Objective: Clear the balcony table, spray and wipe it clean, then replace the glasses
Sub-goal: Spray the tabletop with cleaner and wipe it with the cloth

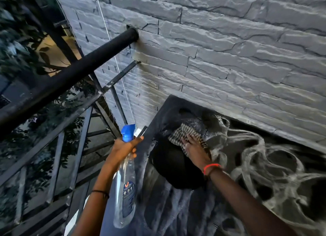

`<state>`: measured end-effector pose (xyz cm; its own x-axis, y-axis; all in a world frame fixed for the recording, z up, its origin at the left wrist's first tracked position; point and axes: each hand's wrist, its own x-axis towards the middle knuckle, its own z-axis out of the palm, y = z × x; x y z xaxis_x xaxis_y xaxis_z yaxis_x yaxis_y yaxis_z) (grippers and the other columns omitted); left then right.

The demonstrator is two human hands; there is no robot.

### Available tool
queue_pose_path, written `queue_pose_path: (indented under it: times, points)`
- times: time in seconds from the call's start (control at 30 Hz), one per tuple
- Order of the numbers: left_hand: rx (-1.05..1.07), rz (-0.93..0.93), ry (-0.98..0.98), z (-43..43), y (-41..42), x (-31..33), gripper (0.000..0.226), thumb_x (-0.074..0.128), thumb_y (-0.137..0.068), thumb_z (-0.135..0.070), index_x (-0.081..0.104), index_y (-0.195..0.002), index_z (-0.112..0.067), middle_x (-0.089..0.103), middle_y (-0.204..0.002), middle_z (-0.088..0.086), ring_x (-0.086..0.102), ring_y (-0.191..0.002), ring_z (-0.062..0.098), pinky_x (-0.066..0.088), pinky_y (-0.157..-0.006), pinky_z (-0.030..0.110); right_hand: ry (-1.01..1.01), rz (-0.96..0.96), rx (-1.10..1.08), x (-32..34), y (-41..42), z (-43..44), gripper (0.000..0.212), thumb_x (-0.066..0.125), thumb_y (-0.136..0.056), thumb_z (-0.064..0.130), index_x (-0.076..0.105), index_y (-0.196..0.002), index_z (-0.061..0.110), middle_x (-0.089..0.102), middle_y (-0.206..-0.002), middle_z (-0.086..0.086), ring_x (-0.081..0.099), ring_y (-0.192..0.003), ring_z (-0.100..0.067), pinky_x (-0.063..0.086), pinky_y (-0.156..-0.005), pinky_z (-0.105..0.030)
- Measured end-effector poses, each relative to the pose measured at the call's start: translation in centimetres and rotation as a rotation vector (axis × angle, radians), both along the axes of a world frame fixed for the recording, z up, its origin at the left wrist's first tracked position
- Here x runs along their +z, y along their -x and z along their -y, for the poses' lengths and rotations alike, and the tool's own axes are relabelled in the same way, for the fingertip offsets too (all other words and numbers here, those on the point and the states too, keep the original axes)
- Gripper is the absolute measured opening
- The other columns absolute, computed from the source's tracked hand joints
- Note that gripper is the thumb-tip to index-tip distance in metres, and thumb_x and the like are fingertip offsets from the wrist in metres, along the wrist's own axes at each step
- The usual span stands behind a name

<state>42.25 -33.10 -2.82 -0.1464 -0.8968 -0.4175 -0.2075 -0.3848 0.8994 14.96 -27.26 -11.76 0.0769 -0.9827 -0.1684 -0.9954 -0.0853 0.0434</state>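
The dark balcony table [275,191] fills the lower right, its top streaked with white foamy swirls. My right hand [194,150] lies flat on a brown-and-cream striped cloth [183,132], pressing it onto the wet far left part of the tabletop. My left hand [123,148] grips the neck of a clear spray bottle [126,188] with a blue trigger head, held upright just off the table's left edge. No glasses are in view.
A grey stone-brick wall [220,56] runs right behind the table. A black metal railing [70,77] with bars stands at the left, trees beyond it. A thin white cord [112,54] hangs down by the wall corner.
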Motion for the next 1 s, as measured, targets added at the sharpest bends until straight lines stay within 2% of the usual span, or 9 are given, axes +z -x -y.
queue_pose_path:
  times: [0.1,0.17,0.33,0.47,0.6,0.67,0.77,0.83,1.0]
  points:
    - [-0.012,0.012,-0.002,0.2,0.1,-0.3,0.033,0.075,-0.081,-0.026,0.049,-0.064,-0.014,0.047,-0.048,0.004,0.046,-0.043,0.017,0.045,-0.044,0.025,-0.051,0.139,-0.060,-0.7,-3.5,2.1,0.055,0.017,-0.090,0.009,0.029,-0.143,0.008,0.020,-0.152,-0.021,0.009,-0.143,-0.033,-0.005,-0.117,-0.039]
    - [-0.015,0.012,0.000,0.5,0.2,-0.5,0.033,0.075,-0.081,-0.026,0.050,-0.064,-0.013,0.047,-0.048,0.004,0.047,-0.044,0.018,0.045,-0.046,0.026,-0.055,0.192,-0.028,-1.2,-5.5,1.7,0.059,0.015,-0.087,0.013,0.025,-0.145,0.012,0.016,-0.154,-0.017,0.004,-0.144,-0.032,0.007,-0.118,-0.046]
    - [-0.009,-0.016,-0.001,1.2,0.8,-0.8,0.031,0.075,-0.080,-0.027,0.051,-0.066,-0.013,0.048,-0.049,0.004,0.047,-0.046,0.018,0.045,-0.049,0.028,-0.053,0.169,0.169,-3.1,-5.5,-2.8,0.065,0.011,-0.081,0.024,0.039,-0.139,0.010,0.031,-0.150,-0.011,0.012,-0.143,-0.030,0.018,-0.115,-0.045]
    - [-0.029,-0.015,-0.001,1.8,1.2,-0.6,0.030,0.074,-0.081,-0.028,0.051,-0.068,-0.013,0.049,-0.050,0.002,0.048,-0.046,0.017,0.045,-0.051,0.029,0.020,0.074,0.244,-0.9,-1.4,-5.0,0.048,0.057,-0.069,0.025,0.065,-0.115,0.014,0.062,-0.125,-0.003,0.040,-0.128,-0.025,0.008,-0.112,-0.030]
    - [-0.032,-0.010,-0.002,1.9,1.5,-0.6,0.032,0.073,-0.082,-0.028,0.050,-0.067,-0.012,0.048,-0.049,0.003,0.048,-0.046,0.017,0.044,-0.051,0.029,0.042,0.006,0.133,-0.2,2.2,-1.3,0.045,0.037,-0.080,0.007,0.066,-0.114,0.007,0.059,-0.129,-0.006,0.048,-0.126,-0.029,0.001,-0.115,-0.020]
    - [-0.033,-0.004,-0.003,1.9,1.6,-0.7,0.032,0.074,-0.082,-0.028,0.050,-0.065,-0.013,0.048,-0.050,0.004,0.049,-0.046,0.017,0.044,-0.051,0.030,-0.042,-0.094,0.115,0.0,1.7,2.4,0.049,0.029,-0.081,0.010,0.065,-0.114,0.006,0.059,-0.128,-0.005,0.049,-0.125,-0.027,0.010,-0.118,-0.032]
    - [-0.036,0.009,-0.014,2.0,2.0,-0.6,0.033,0.073,-0.082,-0.026,0.050,-0.062,-0.014,0.047,-0.049,0.004,0.047,-0.046,0.018,0.044,-0.051,0.029,-0.129,-0.067,0.127,-0.8,-0.9,6.4,0.068,0.002,-0.083,0.019,0.039,-0.138,0.005,0.040,-0.146,-0.009,0.023,-0.141,-0.026,0.004,-0.118,-0.039]
    - [-0.036,0.002,-0.011,2.2,2.5,-0.4,0.034,0.073,-0.083,-0.025,0.049,-0.061,-0.014,0.046,-0.048,0.004,0.046,-0.046,0.018,0.044,-0.048,0.027,-0.082,-0.035,0.157,-1.2,-4.0,7.3,0.054,0.018,-0.089,0.012,0.034,-0.141,0.005,0.037,-0.147,-0.009,0.019,-0.142,-0.026,0.005,-0.119,-0.039]
    - [-0.083,0.002,-0.007,3.0,3.8,0.7,0.036,0.071,-0.084,-0.026,0.049,-0.059,-0.014,0.047,-0.049,0.003,0.047,-0.044,0.016,0.044,-0.051,0.025,0.019,-0.040,0.380,-2.5,-7.2,2.2,0.048,0.034,-0.078,0.012,0.064,-0.116,0.011,0.059,-0.129,0.004,0.042,-0.132,-0.024,0.031,-0.111,-0.047]
